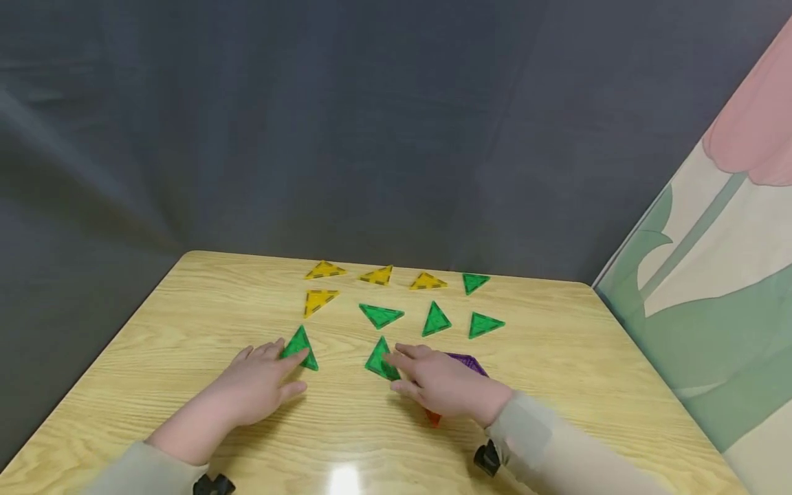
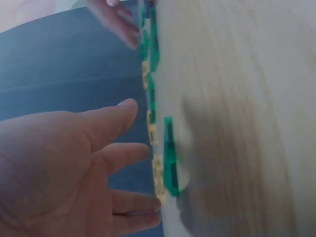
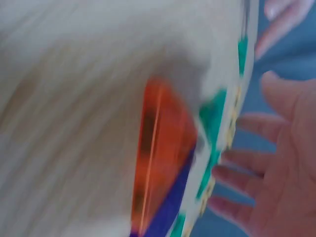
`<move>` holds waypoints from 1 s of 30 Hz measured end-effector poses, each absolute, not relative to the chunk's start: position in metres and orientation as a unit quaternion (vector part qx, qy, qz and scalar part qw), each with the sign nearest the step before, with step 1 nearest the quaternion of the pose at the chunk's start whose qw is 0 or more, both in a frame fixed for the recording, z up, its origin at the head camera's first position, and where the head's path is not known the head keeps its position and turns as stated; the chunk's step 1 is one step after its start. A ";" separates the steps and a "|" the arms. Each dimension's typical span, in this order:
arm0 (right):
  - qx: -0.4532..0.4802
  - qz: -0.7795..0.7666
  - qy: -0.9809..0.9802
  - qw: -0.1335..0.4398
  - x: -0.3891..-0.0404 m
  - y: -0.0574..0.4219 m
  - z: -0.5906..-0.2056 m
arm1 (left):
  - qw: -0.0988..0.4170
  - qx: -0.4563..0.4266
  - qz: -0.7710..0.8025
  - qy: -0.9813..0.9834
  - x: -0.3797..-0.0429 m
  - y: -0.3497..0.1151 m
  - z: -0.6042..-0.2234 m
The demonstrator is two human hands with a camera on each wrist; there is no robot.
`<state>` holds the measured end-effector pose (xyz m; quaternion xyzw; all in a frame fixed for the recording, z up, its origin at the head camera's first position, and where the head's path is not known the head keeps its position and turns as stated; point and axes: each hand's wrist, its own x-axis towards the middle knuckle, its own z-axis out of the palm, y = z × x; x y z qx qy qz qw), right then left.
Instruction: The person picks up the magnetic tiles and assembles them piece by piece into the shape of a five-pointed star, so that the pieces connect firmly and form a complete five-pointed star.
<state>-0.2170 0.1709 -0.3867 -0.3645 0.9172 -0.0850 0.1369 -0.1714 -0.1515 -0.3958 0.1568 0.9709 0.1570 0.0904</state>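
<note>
My left hand [image 1: 255, 386], fingers spread and palm down, hovers over the table beside a green triangle tile [image 1: 302, 349]. A gap shows between that hand and the tabletop in the left wrist view. My right hand [image 1: 442, 381] reaches in from the right with its fingers extended. Its fingertips overlap another green triangle tile [image 1: 379, 361] in the head view. Partly hidden under the right hand are a purple tile [image 1: 471, 362] and an orange-red triangle tile [image 3: 163, 148]; the two adjoin in the right wrist view. Neither hand holds anything.
Yellow triangle tiles [image 1: 324, 269] lie along the far part of the wooden table [image 1: 185, 323], with several more green triangle tiles [image 1: 436, 319] in front of and beside them. A dark curtain [image 1: 371, 137] hangs behind; a flower-patterned cloth [image 1: 730, 309] borders the right.
</note>
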 end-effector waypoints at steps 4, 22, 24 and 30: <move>-0.362 -0.024 0.928 0.081 -0.212 0.145 -0.395 | 0.092 0.148 0.148 0.973 -0.177 -0.140 -0.399; -0.489 -0.052 0.861 0.131 -0.179 0.138 -0.392 | 0.140 0.212 0.203 0.946 -0.194 -0.150 -0.401; -0.517 -0.051 0.846 0.119 -0.176 0.142 -0.392 | 0.141 0.225 0.205 0.942 -0.195 -0.151 -0.401; -0.524 -0.021 0.847 0.086 -0.162 0.149 -0.392 | 0.147 0.266 0.218 0.927 -0.196 -0.149 -0.402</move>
